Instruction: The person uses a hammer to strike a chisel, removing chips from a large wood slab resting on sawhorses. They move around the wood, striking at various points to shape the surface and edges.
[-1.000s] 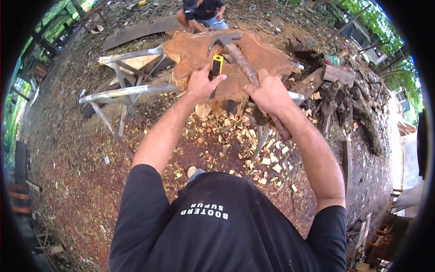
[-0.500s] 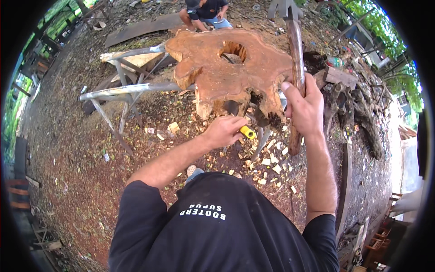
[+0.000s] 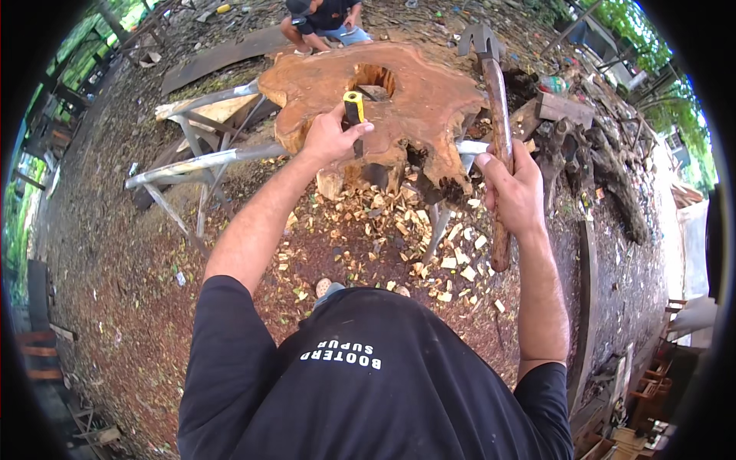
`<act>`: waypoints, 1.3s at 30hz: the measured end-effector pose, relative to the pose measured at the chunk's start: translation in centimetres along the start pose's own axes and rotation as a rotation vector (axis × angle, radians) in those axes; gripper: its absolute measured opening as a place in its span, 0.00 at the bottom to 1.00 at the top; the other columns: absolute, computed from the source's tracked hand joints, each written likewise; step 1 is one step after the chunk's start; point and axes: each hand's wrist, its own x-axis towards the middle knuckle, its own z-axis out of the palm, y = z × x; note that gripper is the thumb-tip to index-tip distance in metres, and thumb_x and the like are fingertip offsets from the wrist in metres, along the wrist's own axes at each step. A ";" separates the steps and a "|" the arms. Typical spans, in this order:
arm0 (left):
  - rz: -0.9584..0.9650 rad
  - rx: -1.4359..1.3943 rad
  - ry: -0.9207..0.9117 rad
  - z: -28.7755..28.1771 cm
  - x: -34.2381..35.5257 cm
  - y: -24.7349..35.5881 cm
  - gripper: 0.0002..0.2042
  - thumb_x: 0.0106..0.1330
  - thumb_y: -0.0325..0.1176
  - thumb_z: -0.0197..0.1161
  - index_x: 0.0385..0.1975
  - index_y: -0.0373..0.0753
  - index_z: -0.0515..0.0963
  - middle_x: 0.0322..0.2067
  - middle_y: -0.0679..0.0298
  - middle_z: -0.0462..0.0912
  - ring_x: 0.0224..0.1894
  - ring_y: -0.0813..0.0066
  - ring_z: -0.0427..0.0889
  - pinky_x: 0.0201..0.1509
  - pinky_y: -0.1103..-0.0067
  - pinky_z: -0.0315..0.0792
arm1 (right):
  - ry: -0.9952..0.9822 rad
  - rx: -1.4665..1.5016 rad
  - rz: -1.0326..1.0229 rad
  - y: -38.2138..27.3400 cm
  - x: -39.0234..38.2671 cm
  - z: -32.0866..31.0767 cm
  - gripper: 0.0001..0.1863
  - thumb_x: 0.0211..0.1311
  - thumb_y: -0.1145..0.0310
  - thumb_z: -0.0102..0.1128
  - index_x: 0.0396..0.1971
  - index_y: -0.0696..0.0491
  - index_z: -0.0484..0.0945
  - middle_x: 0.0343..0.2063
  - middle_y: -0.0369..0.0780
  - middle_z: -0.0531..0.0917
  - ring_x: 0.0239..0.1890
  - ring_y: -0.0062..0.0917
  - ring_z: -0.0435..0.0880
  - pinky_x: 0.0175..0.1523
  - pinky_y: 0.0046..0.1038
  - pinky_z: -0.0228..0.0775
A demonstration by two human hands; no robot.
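My left hand (image 3: 330, 136) is closed round a chisel (image 3: 353, 106) with a yellow and black handle. The chisel stands nearly upright over the front part of a thick, irregular wooden slab (image 3: 425, 92); its dark blade shows below my fingers, but I cannot tell whether its tip touches the wood. To the right of the slab, my right hand (image 3: 515, 188) grips a hammer (image 3: 498, 107) by its long wooden handle, with the grey metal head raised at the far end. A hole goes through the slab's middle, and its front edge is jagged with dark hollows.
Metal trestles (image 3: 192, 163) stand under and left of the slab. Wood chips (image 3: 460, 257) litter the ground below. Beyond the slab a person (image 3: 326, 21) crouches. Gnarled roots (image 3: 594, 165) and a cut block (image 3: 566, 110) lie at the right, a flat board (image 3: 222, 60) at the far left.
My left hand has risen from below the slab's front edge to over it, and the chisel now stands upright. My right hand still holds the hammer up, almost unmoved. The view has shifted slightly.
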 end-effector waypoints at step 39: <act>0.010 0.190 -0.019 2.0 2.1 -0.2 0.33 0.59 0.64 0.65 0.49 0.37 0.78 0.34 0.49 0.86 0.41 0.53 0.86 0.47 0.65 0.77 | -0.380 -0.751 0.022 -1.5 6.3 7.9 0.27 0.59 0.60 0.57 0.50 0.68 0.73 0.41 0.64 0.82 0.48 0.54 0.83 0.58 0.45 0.74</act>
